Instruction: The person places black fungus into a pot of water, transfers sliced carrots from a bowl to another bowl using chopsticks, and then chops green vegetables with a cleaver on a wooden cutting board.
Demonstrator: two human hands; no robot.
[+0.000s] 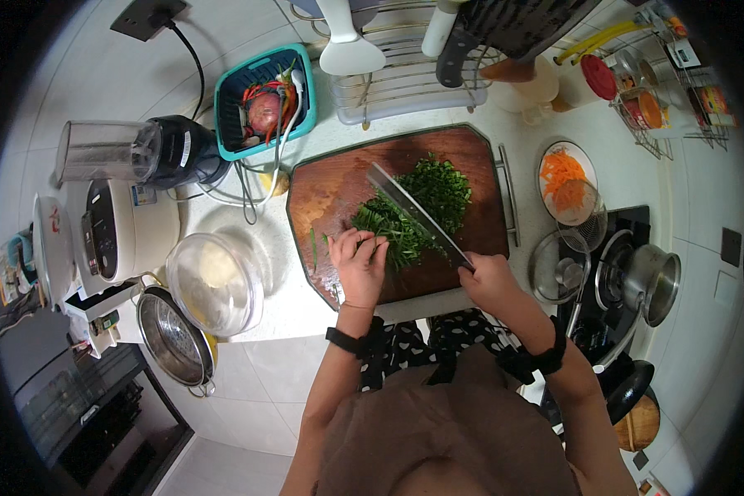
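My right hand grips the handle of a broad-bladed kitchen knife. Its blade slants up and to the left across a pile of chopped leafy greens. The greens lie on a wooden cutting board with a dark rim and metal side handles. My left hand is at the lower left edge of the pile, fingers bent, left of the blade. Whether anything is pinched between those fingers cannot be made out. Cut pieces left of the blade look longer than those right of it.
A teal basket with an onion and chillies stands behind the board, beside a blender. A clear lidded bowl is at left. Shredded carrot fills a plate at right, near a strainer and a saucepan.
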